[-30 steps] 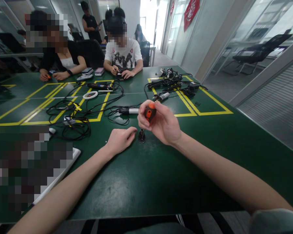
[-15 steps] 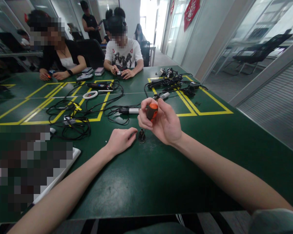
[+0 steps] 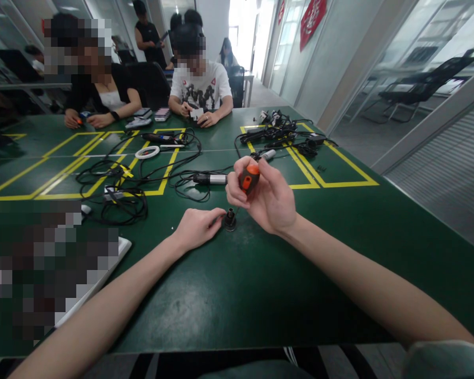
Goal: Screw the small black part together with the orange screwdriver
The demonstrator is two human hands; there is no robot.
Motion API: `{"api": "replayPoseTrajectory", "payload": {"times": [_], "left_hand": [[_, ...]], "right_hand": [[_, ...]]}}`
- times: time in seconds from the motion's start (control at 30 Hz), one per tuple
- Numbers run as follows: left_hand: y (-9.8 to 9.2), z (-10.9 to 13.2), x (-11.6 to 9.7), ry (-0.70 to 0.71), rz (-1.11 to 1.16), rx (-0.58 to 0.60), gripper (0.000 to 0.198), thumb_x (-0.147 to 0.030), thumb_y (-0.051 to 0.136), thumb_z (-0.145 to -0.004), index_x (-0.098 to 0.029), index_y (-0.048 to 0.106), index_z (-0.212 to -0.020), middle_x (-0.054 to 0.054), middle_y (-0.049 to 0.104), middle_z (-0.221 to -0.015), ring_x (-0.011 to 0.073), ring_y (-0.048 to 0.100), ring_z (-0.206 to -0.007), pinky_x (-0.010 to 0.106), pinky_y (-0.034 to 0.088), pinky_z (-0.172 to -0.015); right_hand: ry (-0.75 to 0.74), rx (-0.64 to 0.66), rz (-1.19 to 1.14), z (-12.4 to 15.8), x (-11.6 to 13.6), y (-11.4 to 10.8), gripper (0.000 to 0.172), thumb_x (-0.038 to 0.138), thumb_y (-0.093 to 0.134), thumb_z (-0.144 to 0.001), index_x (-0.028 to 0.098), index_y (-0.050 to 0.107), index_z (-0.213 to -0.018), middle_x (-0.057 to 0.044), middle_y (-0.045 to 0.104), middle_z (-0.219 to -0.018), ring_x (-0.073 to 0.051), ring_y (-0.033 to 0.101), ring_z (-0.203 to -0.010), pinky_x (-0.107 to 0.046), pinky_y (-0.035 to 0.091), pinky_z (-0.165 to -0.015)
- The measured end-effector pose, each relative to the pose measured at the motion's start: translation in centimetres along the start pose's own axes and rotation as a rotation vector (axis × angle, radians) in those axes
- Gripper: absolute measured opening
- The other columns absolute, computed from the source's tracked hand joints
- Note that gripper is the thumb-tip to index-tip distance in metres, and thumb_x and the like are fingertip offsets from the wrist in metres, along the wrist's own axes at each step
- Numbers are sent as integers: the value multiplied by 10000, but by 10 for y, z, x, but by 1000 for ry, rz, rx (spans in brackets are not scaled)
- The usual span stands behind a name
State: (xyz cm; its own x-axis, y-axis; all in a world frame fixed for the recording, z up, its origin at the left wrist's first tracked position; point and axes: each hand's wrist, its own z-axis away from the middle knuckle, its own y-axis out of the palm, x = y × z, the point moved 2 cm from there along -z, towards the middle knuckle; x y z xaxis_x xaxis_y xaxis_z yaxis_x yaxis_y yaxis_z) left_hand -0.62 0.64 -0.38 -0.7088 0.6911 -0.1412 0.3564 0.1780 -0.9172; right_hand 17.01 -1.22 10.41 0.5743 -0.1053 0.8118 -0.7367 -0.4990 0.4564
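My right hand is closed round an orange and black screwdriver, held upright with its tip down at a small black round part on the green table. My left hand rests on the table with its fingers curled, the fingertips touching the left side of that black part.
Tangled black cables, a white ring and a silver-black tool lie beyond my hands among yellow tape lines. More cables and plugs sit at the far right. Two people work at the far edge. A white flat device lies at left.
My right hand has turned the screwdriver handle a little and shifted slightly right. My left hand has kept its place by the black part.
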Motion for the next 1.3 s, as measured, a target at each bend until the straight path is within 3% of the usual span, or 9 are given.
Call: {"api": "replayPoseTrajectory", "payload": {"times": [0.1, 0.4, 0.67, 1.0, 1.13, 1.3], "left_hand": [[-1, 0, 0, 6, 9, -16, 286, -254, 528, -1043, -234, 782, -1174, -27, 694, -602, 154, 650, -532, 247, 377, -578], [2, 1, 2, 10, 46, -47, 271, -259, 544, -1040, -227, 793, -1143, -22, 691, -606, 152, 650, -542, 247, 369, -580], [1, 0, 2, 0, 59, -32, 233, -259, 573, -1035, -229, 791, -1109, -24, 689, -607, 151, 652, -551, 246, 365, -578], [3, 0, 6, -15, 126, -123, 212, -171, 582, -1020, -196, 782, -1085, 4, 747, -742, 138, 659, -602, 233, 437, -633], [1, -1, 5, -60, 153, -110, 186, -190, 624, -1007, -203, 798, -1072, 9, 733, -765, 146, 655, -642, 240, 437, -650], [-2, -3, 6, -221, 248, -42, 175, -224, 678, -978, -209, 817, -1083, -55, 588, -585, 127, 534, -532, 249, 354, -591]], "right_hand": [[-14, 12, -4, 1, 0, 0, 420, 573, 785, -902, 223, 565, -827, 55, 516, -590, -106, 409, -505, -245, 333, -506], [25, 28, 30, -1, -1, 0, 559, 711, 703, -931, 189, 626, -747, 35, 489, -551, -109, 432, -487, -256, 343, -492], [-7, 20, -6, 1, -1, -1, 479, 667, 740, -888, 219, 570, -881, 68, 458, -590, -99, 332, -503, -251, 276, -503], [-13, 64, -14, 2, -2, -2, 408, 588, 718, -916, 216, 553, -889, 66, 491, -600, -103, 398, -510, -265, 325, -534], [-15, 65, 13, 2, -2, -2, 404, 592, 704, -922, 221, 548, -888, 65, 480, -603, -109, 404, -515, -272, 340, -537], [-24, 60, 8, 2, -2, -2, 368, 550, 715, -936, 224, 550, -896, 66, 501, -605, -107, 422, -513, -265, 342, -534]]}}
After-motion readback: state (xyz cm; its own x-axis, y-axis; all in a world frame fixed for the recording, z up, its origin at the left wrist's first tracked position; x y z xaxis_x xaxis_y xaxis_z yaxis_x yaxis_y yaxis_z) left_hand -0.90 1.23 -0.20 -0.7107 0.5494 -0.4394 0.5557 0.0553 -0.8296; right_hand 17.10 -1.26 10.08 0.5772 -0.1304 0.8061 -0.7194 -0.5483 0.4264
